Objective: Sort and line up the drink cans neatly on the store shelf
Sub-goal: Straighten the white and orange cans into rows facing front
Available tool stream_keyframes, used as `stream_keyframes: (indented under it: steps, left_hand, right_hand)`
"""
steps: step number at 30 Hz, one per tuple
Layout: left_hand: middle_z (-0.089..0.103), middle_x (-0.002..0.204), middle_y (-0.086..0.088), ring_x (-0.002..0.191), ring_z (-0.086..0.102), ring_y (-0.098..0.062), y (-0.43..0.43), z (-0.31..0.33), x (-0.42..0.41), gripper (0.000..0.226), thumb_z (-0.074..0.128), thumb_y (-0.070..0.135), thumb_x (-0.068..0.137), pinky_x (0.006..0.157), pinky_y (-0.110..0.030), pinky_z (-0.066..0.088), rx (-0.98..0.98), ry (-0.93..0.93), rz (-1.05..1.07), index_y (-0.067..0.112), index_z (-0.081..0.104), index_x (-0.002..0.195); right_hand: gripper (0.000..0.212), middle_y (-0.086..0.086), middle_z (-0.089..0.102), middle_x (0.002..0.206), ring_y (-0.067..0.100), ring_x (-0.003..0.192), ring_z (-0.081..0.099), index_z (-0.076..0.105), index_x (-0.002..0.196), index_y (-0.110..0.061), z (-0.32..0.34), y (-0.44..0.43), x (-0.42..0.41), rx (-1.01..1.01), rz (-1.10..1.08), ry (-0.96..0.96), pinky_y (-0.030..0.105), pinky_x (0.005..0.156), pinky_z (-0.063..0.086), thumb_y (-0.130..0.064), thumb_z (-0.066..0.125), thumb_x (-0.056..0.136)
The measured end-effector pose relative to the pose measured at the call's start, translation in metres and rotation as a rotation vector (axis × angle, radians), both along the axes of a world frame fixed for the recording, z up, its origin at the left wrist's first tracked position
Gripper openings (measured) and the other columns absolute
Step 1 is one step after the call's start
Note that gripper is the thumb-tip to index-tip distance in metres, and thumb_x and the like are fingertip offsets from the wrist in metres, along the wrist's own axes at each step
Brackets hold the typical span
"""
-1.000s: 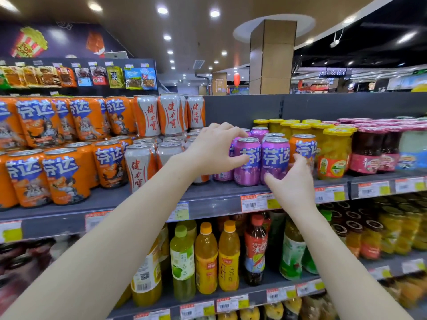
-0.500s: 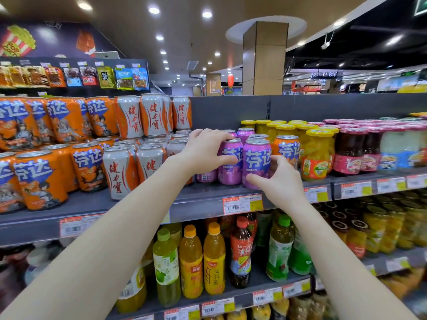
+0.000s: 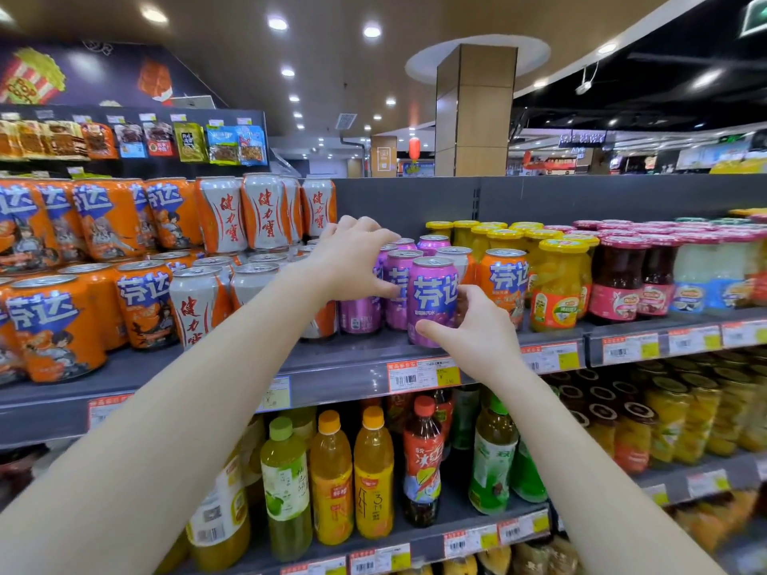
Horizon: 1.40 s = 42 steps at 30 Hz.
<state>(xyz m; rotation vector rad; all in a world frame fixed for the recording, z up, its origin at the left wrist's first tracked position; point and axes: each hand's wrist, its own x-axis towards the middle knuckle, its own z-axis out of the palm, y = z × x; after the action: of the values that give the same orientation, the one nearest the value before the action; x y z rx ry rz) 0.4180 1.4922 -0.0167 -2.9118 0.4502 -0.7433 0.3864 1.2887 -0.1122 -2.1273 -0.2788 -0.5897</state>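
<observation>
- Front purple aluminium drink can (image 3: 431,302) is standing upright near the front lip of the grey metal shelf (image 3: 332,369). A bare strip of shelf is running along the lip to its left.
- Right hand (image 3: 481,334) is pinching that can, thumb low on its front and fingers curled round its right side. The fingers are sitting between it and the orange drink can (image 3: 504,280).
- Left hand (image 3: 352,259) is gripping the second purple can (image 3: 396,292), touching the first on its left. The thumb is pressing its front and the fingers are curling over the top.
- More purple cans are lining up behind; the left hand is hiding the row's depth.
- White-and-orange cans (image 3: 195,305) are standing to the left, with a second tier stacked on top. Yellow-lidded glass fruit jars (image 3: 556,284) are standing to the right.
- Plastic drink bottles (image 3: 373,475) are filling the lower shelf, partly covered by the forearms.
</observation>
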Motion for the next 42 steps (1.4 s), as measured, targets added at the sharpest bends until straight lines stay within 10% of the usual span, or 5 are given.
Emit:
stream_keyframes:
  steps: [18, 24, 36, 42]
  left_hand:
    - [0.055, 0.141, -0.005, 0.127, 0.050, -0.031, 0.001, 0.001, -0.011, 0.065, 0.067, 0.056, 0.091, 0.107, -0.051, 0.036, 0.052, 0.014, 0.122, 0.034, 0.050, 0.149]
    - [0.058, 0.140, -0.006, 0.127, 0.054, -0.029, -0.030, 0.004, -0.022, 0.057, 0.060, 0.033, 0.093, 0.107, -0.051, 0.044, -0.228, -0.013, -0.100, 0.028, 0.049, 0.148]
    - [0.066, 0.127, -0.003, 0.098, 0.064, -0.016, -0.100, 0.021, 0.023, 0.051, 0.058, 0.043, 0.096, 0.086, -0.037, 0.056, -0.328, 0.201, -0.049, 0.026, 0.052, 0.143]
    - [0.053, 0.147, -0.004, 0.122, 0.059, -0.023, -0.113, 0.028, 0.040, 0.072, 0.074, 0.047, 0.087, 0.081, -0.032, 0.053, -0.212, 0.321, 0.017, 0.026, 0.047, 0.150]
  right_hand:
    - [0.083, 0.003, 0.053, 0.127, 0.020, 0.118, 0.055, 0.048, 0.140, -0.015, 0.003, 0.014, 0.009, -0.124, -0.101, 0.007, 0.032, 0.090, 0.049, -0.053, 0.084, 0.076]
    - [0.035, 0.009, 0.063, 0.108, 0.020, 0.099, 0.055, 0.057, 0.119, -0.009, 0.012, -0.037, 0.000, 0.101, -0.311, -0.187, 0.025, 0.078, 0.034, -0.019, 0.070, 0.088]
    - [0.079, 0.016, 0.050, 0.141, 0.036, 0.131, 0.046, 0.030, 0.152, -0.004, 0.000, -0.038, 0.020, -0.034, -0.424, -0.018, 0.042, 0.104, 0.043, -0.034, 0.072, 0.092]
    - [0.065, 0.012, 0.048, 0.127, 0.031, 0.115, 0.056, 0.045, 0.135, -0.008, -0.001, -0.031, 0.026, -0.128, -0.528, -0.030, 0.038, 0.083, 0.053, -0.045, 0.073, 0.090]
